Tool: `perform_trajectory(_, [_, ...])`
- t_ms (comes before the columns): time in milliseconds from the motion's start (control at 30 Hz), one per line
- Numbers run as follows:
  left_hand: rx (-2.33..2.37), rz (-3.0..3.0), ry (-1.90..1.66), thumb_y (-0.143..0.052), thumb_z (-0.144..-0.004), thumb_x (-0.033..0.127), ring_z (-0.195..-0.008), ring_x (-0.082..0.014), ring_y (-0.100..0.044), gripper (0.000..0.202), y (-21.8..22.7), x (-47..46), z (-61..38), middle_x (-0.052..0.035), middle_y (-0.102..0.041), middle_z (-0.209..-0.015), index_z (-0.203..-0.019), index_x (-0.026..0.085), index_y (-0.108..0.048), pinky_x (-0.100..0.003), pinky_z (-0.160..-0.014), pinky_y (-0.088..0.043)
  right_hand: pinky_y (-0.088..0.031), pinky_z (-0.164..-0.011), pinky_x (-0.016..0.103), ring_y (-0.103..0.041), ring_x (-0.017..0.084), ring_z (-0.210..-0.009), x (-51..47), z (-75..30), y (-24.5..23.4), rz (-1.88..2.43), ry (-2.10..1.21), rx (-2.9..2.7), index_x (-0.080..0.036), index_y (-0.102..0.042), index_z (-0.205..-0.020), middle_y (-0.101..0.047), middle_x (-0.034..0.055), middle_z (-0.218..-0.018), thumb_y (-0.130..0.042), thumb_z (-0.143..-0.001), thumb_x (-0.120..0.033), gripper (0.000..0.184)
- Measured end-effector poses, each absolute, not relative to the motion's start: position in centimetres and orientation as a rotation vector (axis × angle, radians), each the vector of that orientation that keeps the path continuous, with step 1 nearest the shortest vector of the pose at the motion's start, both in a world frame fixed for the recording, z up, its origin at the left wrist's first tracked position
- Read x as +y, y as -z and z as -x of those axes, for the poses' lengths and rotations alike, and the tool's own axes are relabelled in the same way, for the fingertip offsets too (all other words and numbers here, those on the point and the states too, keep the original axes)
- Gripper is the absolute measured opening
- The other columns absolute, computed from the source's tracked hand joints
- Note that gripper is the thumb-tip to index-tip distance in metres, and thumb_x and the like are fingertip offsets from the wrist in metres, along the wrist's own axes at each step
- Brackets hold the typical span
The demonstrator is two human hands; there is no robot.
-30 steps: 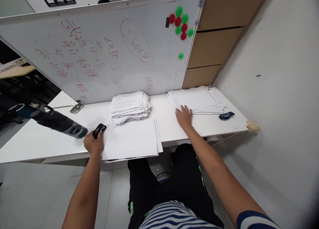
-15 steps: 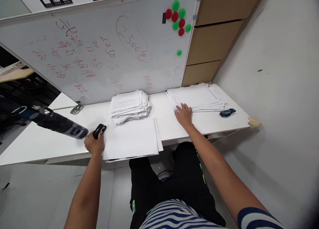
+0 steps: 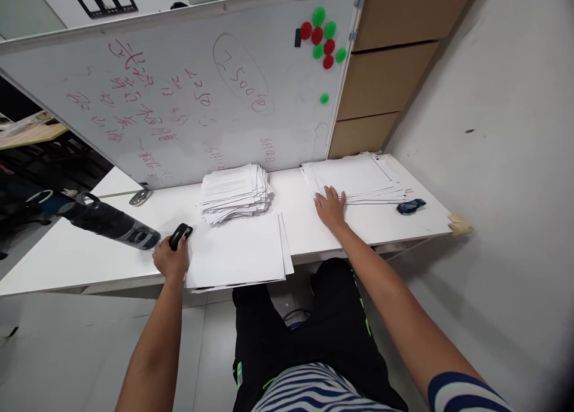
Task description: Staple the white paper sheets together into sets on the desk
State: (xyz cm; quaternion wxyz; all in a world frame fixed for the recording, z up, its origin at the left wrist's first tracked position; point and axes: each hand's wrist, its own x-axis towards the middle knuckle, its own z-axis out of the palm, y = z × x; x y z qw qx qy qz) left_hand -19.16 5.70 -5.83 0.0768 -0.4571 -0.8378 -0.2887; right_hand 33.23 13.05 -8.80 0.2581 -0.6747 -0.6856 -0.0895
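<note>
My left hand (image 3: pixel 171 260) is closed around a black stapler (image 3: pixel 180 236) at the left edge of a stack of blank-topped paper (image 3: pixel 235 250). That stack lies at the desk's front edge, with a sheet or two poking out on its right. My right hand (image 3: pixel 330 210) rests with fingers spread on the near left corner of a fanned pile of sheets (image 3: pixel 354 176). Between the hands, farther back, sits a thick, uneven pile of printed papers (image 3: pixel 234 191).
A dark bottle (image 3: pixel 112 223) stands left of my left hand, with a grey mouse (image 3: pixel 140 197) behind it. A whiteboard (image 3: pixel 251 89) with red writing and round magnets rises behind the white desk (image 3: pixel 309 226). A small dark blue object (image 3: pixel 411 206) lies at right, near the wall (image 3: pixel 506 161).
The camera view has shifted slightly, so the scene sits a little lower. Both hands keep their places on the stapler and the sheets.
</note>
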Motion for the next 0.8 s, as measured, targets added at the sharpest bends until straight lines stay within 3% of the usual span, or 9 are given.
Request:
perform_trajectory(333, [-2.490, 1.365, 0.869, -0.059, -0.085, 0.053, -0.109, -0.0332, -0.055, 0.058, 6.05, 5.77, 19.35, -0.0188, -0.063, -0.115, -0.126, 0.012, -0.063, -0.048, -0.097, -0.043, -0.018, -0.115, 0.064, -0.044, 0.031, -0.135, 12.90, -33.18, 8.77, 1.758, 0.297, -1.823, -0.016, -0.071, -0.100, -0.058, 0.0174, -0.140, -0.040, -0.096, -0.022, 0.032])
perform_trajectory(800, [-2.482, 1.363, 0.859, -0.061, -0.084, 0.051, -0.105, -0.0317, -0.056, 0.054, 5.75, 5.76, 19.21, -0.0168, -0.064, -0.110, -0.123, 0.012, -0.064, -0.048, -0.095, -0.044, -0.017, -0.117, 0.059, -0.052, 0.028, -0.128, 12.60, -33.33, 8.78, 1.638, 0.358, -1.795, -0.019, -0.070, -0.100, -0.066, 0.0131, -0.129, -0.042, -0.095, -0.019, 0.028])
